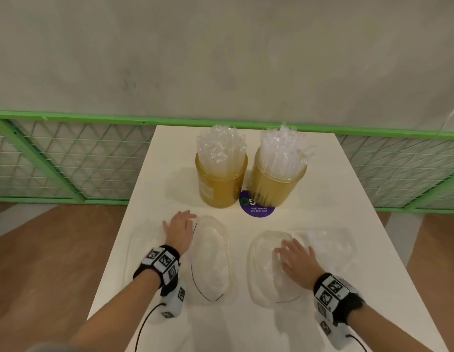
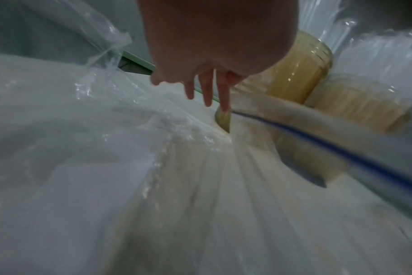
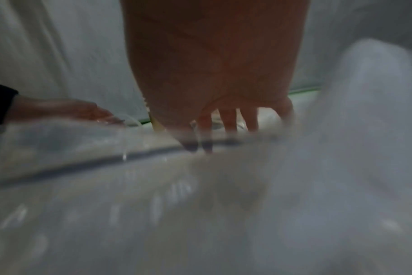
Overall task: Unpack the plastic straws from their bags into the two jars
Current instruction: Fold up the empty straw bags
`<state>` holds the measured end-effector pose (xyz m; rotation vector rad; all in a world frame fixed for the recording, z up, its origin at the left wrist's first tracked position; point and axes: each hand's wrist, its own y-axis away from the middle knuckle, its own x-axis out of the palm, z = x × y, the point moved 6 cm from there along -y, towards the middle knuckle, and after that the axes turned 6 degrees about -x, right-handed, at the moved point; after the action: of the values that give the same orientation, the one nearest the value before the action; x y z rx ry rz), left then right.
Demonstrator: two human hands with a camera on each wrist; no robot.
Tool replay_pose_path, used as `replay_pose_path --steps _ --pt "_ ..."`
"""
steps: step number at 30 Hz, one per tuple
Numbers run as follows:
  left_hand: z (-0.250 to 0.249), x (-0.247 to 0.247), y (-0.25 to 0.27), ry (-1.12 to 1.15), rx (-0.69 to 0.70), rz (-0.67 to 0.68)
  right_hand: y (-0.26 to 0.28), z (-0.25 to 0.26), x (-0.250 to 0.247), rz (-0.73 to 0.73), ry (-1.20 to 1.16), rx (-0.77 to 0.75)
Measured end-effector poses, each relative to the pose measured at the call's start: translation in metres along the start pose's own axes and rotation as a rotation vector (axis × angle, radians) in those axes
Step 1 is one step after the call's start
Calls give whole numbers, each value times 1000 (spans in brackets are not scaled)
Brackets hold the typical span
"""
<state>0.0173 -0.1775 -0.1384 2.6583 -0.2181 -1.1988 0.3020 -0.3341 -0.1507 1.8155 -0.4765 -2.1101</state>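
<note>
Head view, left hand (image 1: 179, 231) flat, fingers released, beside bag (image 1: 210, 257), right hand (image 1: 297, 259) spread flat, released, on another bag (image 1: 264, 273)

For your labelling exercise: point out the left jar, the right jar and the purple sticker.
left jar (image 1: 219, 189), head view, on its amber front wall.
right jar (image 1: 274, 185), head view, on its amber front wall.
purple sticker (image 1: 256, 211), head view, on its uncovered near part.

Table (image 1: 309, 174): smooth matt off-white top. Jars (image 1: 221, 184): translucent amber plastic, glossy. Straws (image 1: 221, 146): clear glossy plastic. Bags (image 1: 210, 257): thin crinkled transparent film, shiny. Floor (image 1: 55, 250): wood-look. Wall (image 1: 221, 52): matt.
</note>
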Motion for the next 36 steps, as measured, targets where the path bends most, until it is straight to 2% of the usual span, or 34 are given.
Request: replay_pose_path --steps 1,2,3,5,7,9,11,14,17,19,24,27,30,31,33,35,36 --pt "-1 -5 -6 21 41 -19 0 0 -6 13 34 28" --pt "-1 -7 -13 -2 79 12 -1 3 -15 -4 52 46" --pt "0 -4 -17 -68 109 85 -2 10 -27 -79 45 40" --pt "6 10 -19 -276 106 282 -4 33 -57 -365 10 -38" --pt "8 20 -16 -464 88 378 1 66 -78 -585 -48 -160" --pt "7 23 -12 -586 113 304 0 100 -80 -509 -205 -237" --pt "6 21 -7 -617 155 194 -4 122 -65 -283 -314 -226" --pt "8 11 -2 -426 160 173 -5 123 -34 -50 -311 -164" --pt "-13 -32 -4 -132 154 24 -6 110 -18 -2 -260 -145" --pt "-32 -67 -6 82 163 -43 -9 107 -25 -101 -327 -178" --pt "-64 -133 -9 406 219 -218 -15 102 -66 -545 -604 -249" --pt "-67 -143 -10 549 160 -278 -17 106 -88 -680 -770 -289" --pt "-61 -139 -11 745 31 -293 -17 104 -112 -824 -994 -258" --pt "-58 -135 -10 804 -17 -278 -19 104 -117 -815 -1100 -260" --pt "-57 -125 -3 864 -71 -239 -25 111 -122 -689 -1257 -288" --pt "-63 -114 8 909 -59 -155 -30 113 -124 -572 -1308 -227" --pt "-67 -109 14 937 -36 -85 -31 112 -128 -558 -1330 -193"
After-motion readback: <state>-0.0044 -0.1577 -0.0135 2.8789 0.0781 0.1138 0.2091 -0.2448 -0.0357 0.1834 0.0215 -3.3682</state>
